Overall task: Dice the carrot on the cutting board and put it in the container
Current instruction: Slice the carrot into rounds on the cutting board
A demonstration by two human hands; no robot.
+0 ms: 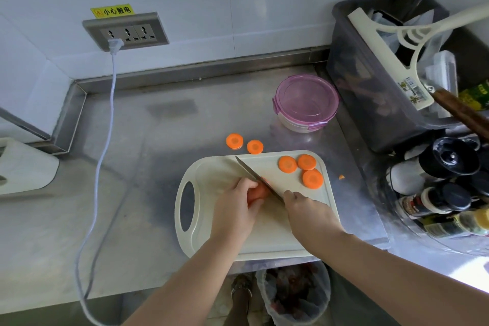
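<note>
Orange carrot (pixel 260 191) under the left hand (pixel 234 209), knife (pixel 251 172) in right hand (pixel 307 212) alongside.

brushed steel counter (pixel 164 124), seemingly plastic board (pixel 264 241)

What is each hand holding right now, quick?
Left hand: closed around the carrot on the cutting board.
Right hand: closed around the handle of the knife.

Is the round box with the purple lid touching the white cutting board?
Apart. The head view shows the container standing behind the cutting board, with a strip of bare steel counter plainly visible between them.
</note>
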